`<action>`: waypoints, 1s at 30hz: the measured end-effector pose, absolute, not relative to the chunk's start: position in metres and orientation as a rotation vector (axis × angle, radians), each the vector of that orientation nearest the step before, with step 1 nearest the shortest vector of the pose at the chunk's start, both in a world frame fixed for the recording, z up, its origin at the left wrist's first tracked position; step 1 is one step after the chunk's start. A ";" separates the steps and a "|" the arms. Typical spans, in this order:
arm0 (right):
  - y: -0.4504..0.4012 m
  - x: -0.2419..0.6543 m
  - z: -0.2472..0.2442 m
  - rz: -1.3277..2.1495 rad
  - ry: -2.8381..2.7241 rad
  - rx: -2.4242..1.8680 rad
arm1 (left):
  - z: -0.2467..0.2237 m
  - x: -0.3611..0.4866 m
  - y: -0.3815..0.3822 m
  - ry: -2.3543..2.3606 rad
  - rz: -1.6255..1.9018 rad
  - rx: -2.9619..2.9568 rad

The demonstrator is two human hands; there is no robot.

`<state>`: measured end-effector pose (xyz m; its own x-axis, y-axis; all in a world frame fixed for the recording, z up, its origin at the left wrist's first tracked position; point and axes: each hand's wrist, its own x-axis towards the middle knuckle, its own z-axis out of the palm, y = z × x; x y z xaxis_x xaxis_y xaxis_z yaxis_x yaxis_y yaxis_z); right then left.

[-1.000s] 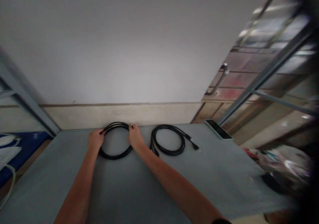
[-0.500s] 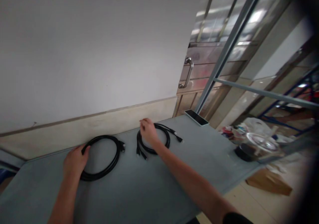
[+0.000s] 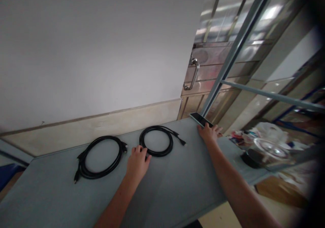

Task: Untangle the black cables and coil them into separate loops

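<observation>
Two coiled black cables with plug ends lie on the grey tabletop. The left coil rests untouched, its plugs sticking out at both sides. My left hand is at the lower left of the right coil, fingers curled over its cable ends, which are mostly hidden. The other ends of that coil point right. At the table's far right corner, my right hand has its fingers spread at the near end of a flat, dark-faced slab with a pale edge, like a phone, partly covering it.
A wall runs along the table's back edge. A metal frame post with a crossbar rises at the right corner, before a door with a handle. Beyond the right edge are a clear round container, plastic bags and a cardboard piece.
My left hand has let go of the left coil and moved right to the right coil. My right hand has left the right coil and reached the dark slab.
</observation>
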<state>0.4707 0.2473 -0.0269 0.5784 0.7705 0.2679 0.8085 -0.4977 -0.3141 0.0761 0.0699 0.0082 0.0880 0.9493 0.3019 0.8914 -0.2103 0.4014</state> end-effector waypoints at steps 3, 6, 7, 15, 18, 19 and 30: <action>0.247 0.445 -0.016 -0.161 -1.301 -2.297 | -0.011 0.081 0.068 1.961 0.915 2.185; 0.240 0.387 0.000 -0.036 -1.573 -1.956 | -0.022 0.076 0.074 1.972 1.064 2.058; 0.235 0.360 0.004 0.070 -1.742 -1.771 | -0.024 0.074 0.077 1.964 1.092 2.007; 0.178 0.178 0.007 0.058 -2.494 -0.963 | -0.028 0.055 0.094 1.845 1.089 1.779; 0.190 0.166 0.010 -0.061 -2.754 -0.960 | -0.028 0.052 0.095 1.802 1.093 1.724; 0.197 0.166 0.011 -0.092 -2.820 -0.963 | -0.028 0.052 0.095 1.789 1.095 1.703; 0.251 0.178 0.022 -0.179 -2.982 -1.079 | -0.030 0.052 0.096 1.704 1.158 1.500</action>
<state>0.1780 0.2512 0.0222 -0.7686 0.6397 0.0052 0.6357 0.7629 0.1176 0.0516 0.0958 -0.0301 -0.1952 0.9740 0.1154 0.4661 -0.0114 0.8846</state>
